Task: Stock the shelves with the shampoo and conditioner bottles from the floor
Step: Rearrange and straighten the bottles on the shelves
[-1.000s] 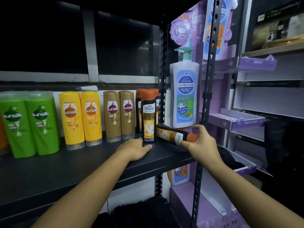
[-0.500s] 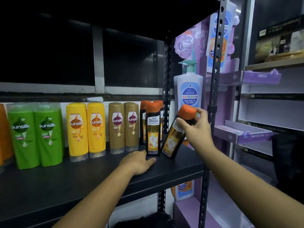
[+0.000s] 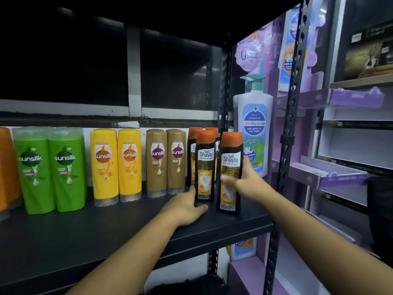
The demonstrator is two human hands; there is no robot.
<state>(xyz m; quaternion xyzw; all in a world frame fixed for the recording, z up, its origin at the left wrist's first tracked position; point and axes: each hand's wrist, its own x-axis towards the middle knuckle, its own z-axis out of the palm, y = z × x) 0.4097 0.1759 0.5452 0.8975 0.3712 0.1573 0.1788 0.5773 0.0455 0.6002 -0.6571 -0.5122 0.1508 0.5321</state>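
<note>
The Shayla bottle (image 3: 230, 165), tilted a moment ago, now stands upright on the shelf (image 3: 106, 235), right grip (image 3: 244, 182) curled round its middle, left grip (image 3: 185, 207) spread flat beside the neighbouring bottle (image 3: 205, 165). Placement looks nearly done; next, release without toppling it

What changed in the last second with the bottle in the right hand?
The right hand tipped the black bottle from lying on its side to upright on the shelf beside its twin, and still grips it. The left hand stayed resting on the shelf; the Sunsilk bottles stayed put.
</note>
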